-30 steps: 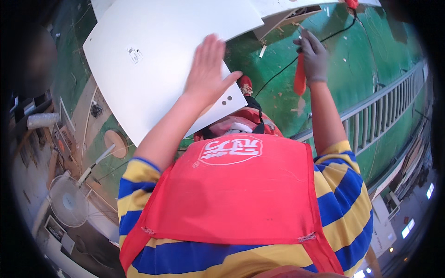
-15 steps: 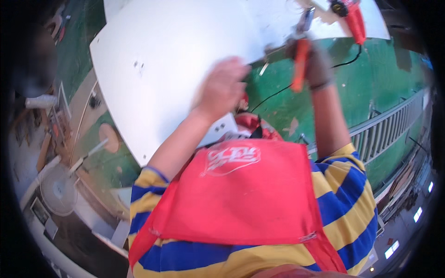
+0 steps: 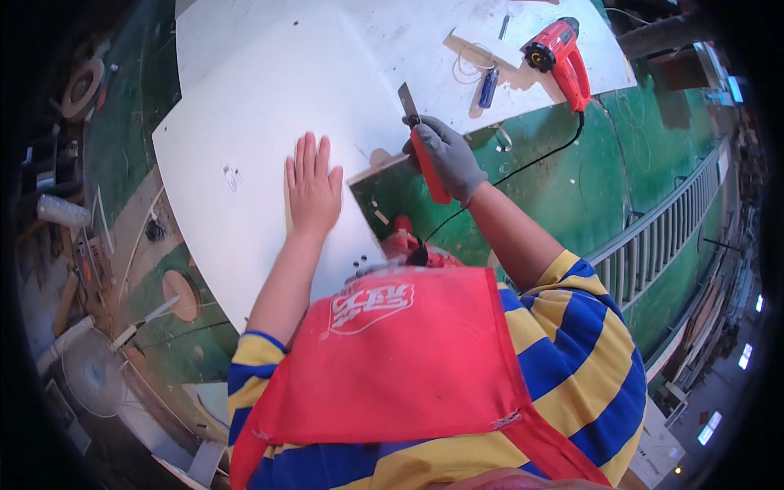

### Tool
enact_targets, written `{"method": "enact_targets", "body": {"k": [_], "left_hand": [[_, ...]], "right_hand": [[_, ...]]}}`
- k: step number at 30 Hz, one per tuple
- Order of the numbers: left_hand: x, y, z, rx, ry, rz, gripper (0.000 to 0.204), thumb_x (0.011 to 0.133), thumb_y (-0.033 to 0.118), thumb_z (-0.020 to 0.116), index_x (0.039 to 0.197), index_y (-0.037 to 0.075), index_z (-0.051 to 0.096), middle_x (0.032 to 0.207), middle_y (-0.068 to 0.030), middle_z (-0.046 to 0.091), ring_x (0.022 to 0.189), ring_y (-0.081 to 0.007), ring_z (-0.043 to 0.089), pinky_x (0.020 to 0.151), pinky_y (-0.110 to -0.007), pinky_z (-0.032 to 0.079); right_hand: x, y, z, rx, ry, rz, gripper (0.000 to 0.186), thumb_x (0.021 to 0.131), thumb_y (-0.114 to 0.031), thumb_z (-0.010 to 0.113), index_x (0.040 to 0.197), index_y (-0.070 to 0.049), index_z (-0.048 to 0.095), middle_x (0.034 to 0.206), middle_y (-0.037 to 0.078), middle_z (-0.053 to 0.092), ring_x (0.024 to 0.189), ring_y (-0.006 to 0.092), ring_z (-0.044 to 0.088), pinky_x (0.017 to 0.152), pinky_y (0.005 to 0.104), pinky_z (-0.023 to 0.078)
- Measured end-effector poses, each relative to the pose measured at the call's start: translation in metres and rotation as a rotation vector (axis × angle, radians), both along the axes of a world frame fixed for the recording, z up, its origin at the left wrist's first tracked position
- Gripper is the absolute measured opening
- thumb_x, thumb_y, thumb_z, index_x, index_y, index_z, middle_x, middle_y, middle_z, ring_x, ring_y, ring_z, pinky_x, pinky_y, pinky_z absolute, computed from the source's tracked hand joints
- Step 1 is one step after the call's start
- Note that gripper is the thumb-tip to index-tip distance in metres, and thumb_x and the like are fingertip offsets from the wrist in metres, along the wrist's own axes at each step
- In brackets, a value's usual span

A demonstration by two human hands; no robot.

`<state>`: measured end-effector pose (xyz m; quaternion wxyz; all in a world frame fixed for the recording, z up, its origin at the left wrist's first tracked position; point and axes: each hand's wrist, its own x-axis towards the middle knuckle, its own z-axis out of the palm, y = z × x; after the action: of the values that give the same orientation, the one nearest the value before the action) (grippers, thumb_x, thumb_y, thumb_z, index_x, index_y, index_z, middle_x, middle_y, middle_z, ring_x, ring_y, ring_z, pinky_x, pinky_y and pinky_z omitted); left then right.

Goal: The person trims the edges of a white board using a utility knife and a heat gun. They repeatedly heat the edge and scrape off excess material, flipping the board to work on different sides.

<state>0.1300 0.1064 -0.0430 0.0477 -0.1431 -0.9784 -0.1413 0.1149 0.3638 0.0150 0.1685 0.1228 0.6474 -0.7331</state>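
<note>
Head view: your gray-gloved right hand is clamped on 1 blade tool, right of center. Tool looks slim: long red handle angled toward you, flat dull-metal blade tilted far and slightly left, over the white far surface. Your bare left hand is palm down over the white panel, 4 fingers straight and pointing far, thumb apart; can't confirm full contact. Panel is smooth, pale, broad, with 1 small label on its left part and small dark round marks at its near right corner. Far right on the far surface: 1 red-and-black heat gun; 1 blue-handled screwdriver lies left of it.
</note>
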Motion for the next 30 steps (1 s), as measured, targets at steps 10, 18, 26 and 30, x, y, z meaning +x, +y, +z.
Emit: {"method": "enact_targets", "body": {"k": [10,18,26,30], "left_hand": [[-0.018,-0.064,-0.02,-0.042,0.15,0.375,0.05,0.102,0.033,0.043,0.148,0.015,0.041,0.156,-0.0112,0.035,0.148,-0.0274,0.025,0.121,-0.046,0.015],[-0.02,-0.063,-0.024,-0.005,0.188,0.351,0.052,0.101,0.036,0.042,0.149,0.016,0.041,0.156,-0.0105,0.036,0.147,-0.027,0.026,0.121,-0.046,0.016],[-0.011,-0.063,-0.026,-0.038,0.152,0.316,0.057,0.102,0.04,0.039,0.154,0.018,0.033,0.16,-0.0098,0.028,0.15,-0.0262,0.02,0.122,-0.046,0.013],[0.015,-0.07,-0.026,-0.073,0.13,0.283,0.057,0.102,0.042,0.039,0.154,0.018,0.032,0.161,-0.0096,0.027,0.15,-0.026,0.018,0.122,-0.046,0.013]], "right_hand": [[0.05,-0.057,-0.047,0.607,0.628,0.137,0.022,0.094,-0.003,0.058,0.115,-0.004,0.065,0.099,0.011,0.069,0.086,0.0171,0.067,0.075,0.03,0.053],[0.043,-0.093,-0.053,0.752,0.7,0.151,0.03,0.091,-0.002,0.06,0.118,-0.011,0.066,0.103,0.013,0.068,0.086,0.0294,0.068,0.072,0.0363,0.054],[0.077,-0.076,-0.063,0.448,0.37,0.077,0.024,0.098,-0.008,0.057,0.121,-0.003,0.063,0.1,0.005,0.069,0.081,0.0096,0.063,0.073,0.0271,0.054],[0.101,-0.065,-0.069,0.17,0.073,0.014,0.032,0.098,-0.009,0.057,0.13,-0.003,0.055,0.101,0.007,0.068,0.077,0.0115,0.063,0.068,0.0256,0.052]]}}
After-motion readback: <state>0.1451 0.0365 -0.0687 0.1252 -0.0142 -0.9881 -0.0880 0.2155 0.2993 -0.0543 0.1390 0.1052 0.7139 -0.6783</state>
